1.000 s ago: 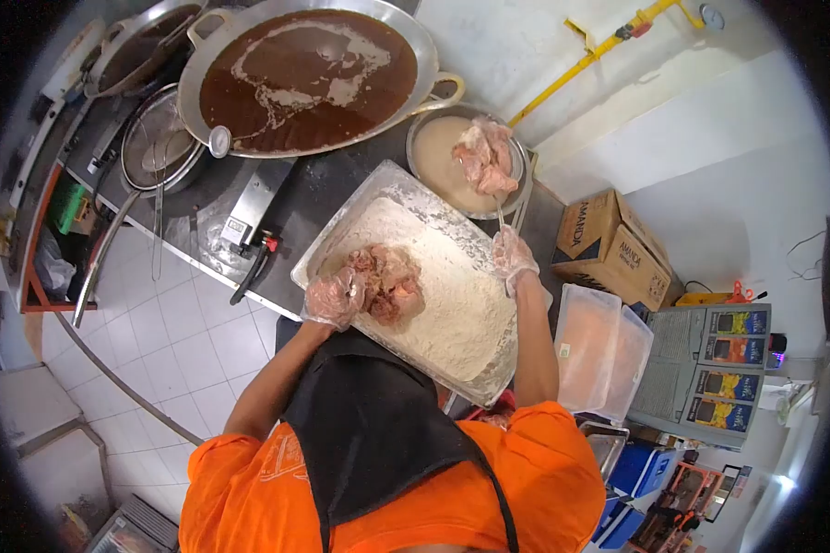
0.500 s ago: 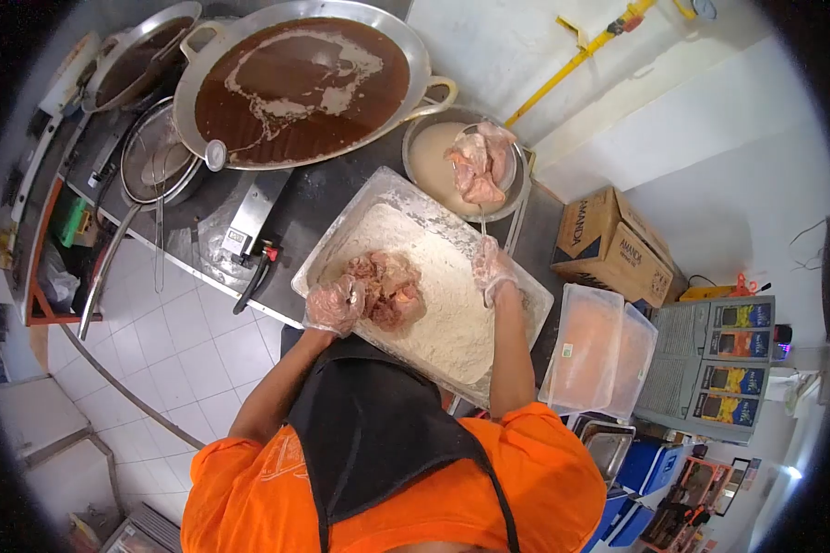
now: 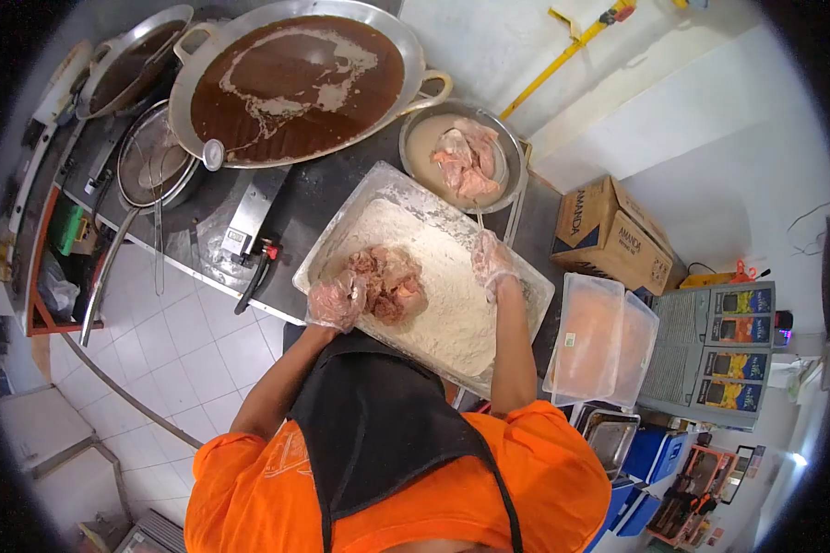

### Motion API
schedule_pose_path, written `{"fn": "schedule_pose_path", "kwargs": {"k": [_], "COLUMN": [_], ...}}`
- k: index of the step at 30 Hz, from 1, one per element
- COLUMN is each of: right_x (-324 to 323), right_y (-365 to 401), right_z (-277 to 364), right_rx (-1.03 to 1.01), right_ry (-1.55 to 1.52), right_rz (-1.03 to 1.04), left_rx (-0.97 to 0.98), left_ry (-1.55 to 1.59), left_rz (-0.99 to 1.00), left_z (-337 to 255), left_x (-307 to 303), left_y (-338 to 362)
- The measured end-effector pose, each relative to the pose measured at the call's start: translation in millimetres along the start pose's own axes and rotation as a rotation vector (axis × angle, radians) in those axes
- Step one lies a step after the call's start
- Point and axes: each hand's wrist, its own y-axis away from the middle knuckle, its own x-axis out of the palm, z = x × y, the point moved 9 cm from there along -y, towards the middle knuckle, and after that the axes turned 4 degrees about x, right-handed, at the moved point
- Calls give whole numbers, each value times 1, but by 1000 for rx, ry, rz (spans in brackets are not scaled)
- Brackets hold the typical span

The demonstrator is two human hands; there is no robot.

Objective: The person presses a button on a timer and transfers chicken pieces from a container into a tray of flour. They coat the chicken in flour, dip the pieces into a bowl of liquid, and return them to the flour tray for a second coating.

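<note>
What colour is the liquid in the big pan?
Dark reddish-brown liquid, with pale foam; the head view shows it.

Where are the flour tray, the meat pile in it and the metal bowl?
flour tray (image 3: 456,313): head view, on bare flour towards its right end.
meat pile (image 3: 392,281): head view, on the middle of the heap.
metal bowl (image 3: 403,152): head view, on its left rim.

Your dark counter (image 3: 337,189) carried a floured tray (image 3: 389,184) at the front. Behind it stood a wide wok (image 3: 419,69), a steel bowl (image 3: 404,152) and a wire strainer (image 3: 152,157).
</note>
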Motion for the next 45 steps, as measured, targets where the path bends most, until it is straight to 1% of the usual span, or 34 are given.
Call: {"fn": "schedule_pose_path", "kwargs": {"k": [1, 2, 3, 4, 5, 6, 8, 9, 11, 12, 13, 15, 16, 18, 20, 21, 22, 24, 26, 27, 28, 29, 30, 32, 33, 34, 35, 37, 38, 39, 41, 42, 44, 45], "right_x": [-9, -20, -34, -51, -61, -59, -10, 2, 2, -11, -17, -1, 4, -8, -41, -56, -52, -38, -26, -23, -11, -7, -2, 12, 12, 14, 16, 17, 15, 12, 0, -12, -32, -43], "right_y": [3, 6, -1, -15, -14, 8, 105, 121, 133, 128, 133, 154, 163, 174, 156, 146, 148, 149, 129, 108, 90, 73, 58, 11, -15, -42, -62, -84, -90, -87, -84, -79, -67, -65], "right_z": [-3, -10, -34, -58, -73, -84, -52, -55, -79, -104, -118, -125, -113, -99, -109, -107, -78, -15, 52, 80, 105, 136, 165, 205, 223, 235, 245, 264, 269, 278, 279, 282, 279, 275], "right_rx": [-44, -85, -77, -225, -372, -360, -781, -769, -487, -552, -544, -849, -850, -612, -575, -548, -349, -667, -909, -804, -958, -834, -715, -775, -789, -822, -852, -865, -871, -871, -733, -725, -805, -802], "right_ry": [104, 208, 216, 197, 176, 183, 1211, 1219, 1372, 1288, 1287, 1630, 1629, 1483, 1411, 1343, 1394, 1532, 1490, 1597, 1781, 1755, 1721, 1900, 1894, 1935, 1979, 2010, 2044, 2043, 2340, 2341, 2344, 2343], "right_rz": [-80, -159, -158, -96, -34, -33, -486, -473, -530, -555, -544, -554, -549, -441, -448, -449, -405, -487, -503, -595, -598, -658, -713, -652, -661, -630, -597, -593, -578, -582, -489, -487, -337, -340], "left_rx": [24, 14, 23, 33, 24, 25, -24, -38, -85, -25, -29, -197, -187, -169, -142, -153, -164, -157, -157, -150, -168, -183, -172, -126, -89, 92, 96, 52, -77, -75, -49, -49, -142, -140], "left_ry": [126, 124, 4, -117, -117, -5, 197, 195, 283, 300, 293, 364, 379, 349, 326, 305, 284, 268, 244, 250, 268, 281, 6, -37, -73, -71, -70, 38, 117, 118, 80, 83, 32, 34], "left_rz": [-9, -9, -61, -108, -99, -68, 26, 37, -72, -145, -135, 58, 39, 14, -23, 22, 66, 59, 89, 79, 90, 101, -15, -49, -64, -152, -161, -39, 14, 13, 37, 42, 54, 55], "left_z": [1, 1, 0, -3, -1, 1, 8, 6, 4, 15, 16, 27, 27, 18, 12, 13, 14, 16, 19, 16, 15, 15, 15, 11, 8, -11, -10, -2, 11, 15, 17, 12, 9, 10], "left_x": [0, 3, 2, -1, -3, -4, 0, -3, -17, -4, -5, 12, 11, 1, -6, -3, 0, 5, 13, 11, 9, 6, 11, 6, 4, -13, -14, -4, 3, 8, 18, 15, 4, 5], "left_y": [-1, 1, 6, 10, 10, 6, 3, 1, -3, 9, 9, 10, 8, 4, -2, -2, -1, 2, 7, 4, 1, 0, 14, 14, 12, 4, 3, 4, 6, 7, 15, 12, 4, 5]}}
